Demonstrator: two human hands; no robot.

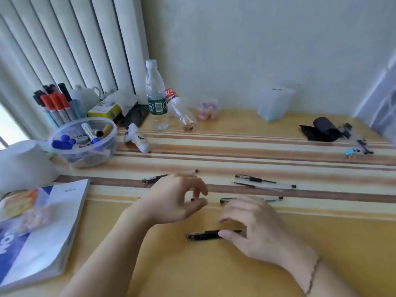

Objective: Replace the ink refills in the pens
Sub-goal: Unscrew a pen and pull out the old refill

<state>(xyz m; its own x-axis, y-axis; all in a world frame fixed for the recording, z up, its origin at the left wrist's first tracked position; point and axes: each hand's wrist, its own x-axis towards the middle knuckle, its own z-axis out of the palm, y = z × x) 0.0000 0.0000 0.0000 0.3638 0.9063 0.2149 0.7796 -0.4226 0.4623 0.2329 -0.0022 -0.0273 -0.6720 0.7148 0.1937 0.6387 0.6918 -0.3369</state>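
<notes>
Book (42, 232) laid at the desk's (321, 243) left edge, left hand (175, 200) raised with a small black piece (192, 199) pinched in its narrow grip, black pen (202, 235) laid flat near the front, held at its right end by the right hand (257, 228), other pens (255, 179) scattered behind

Short black plastic pen barrel (202, 235) lying flat, nearest, on yellow tabletop. Farther back, thin clear-barrelled pens with black caps (252, 179), (265, 186), (270, 198) lying roughly parallel across brown stripes; another black-clipped pen (153, 179) leftward.
</notes>
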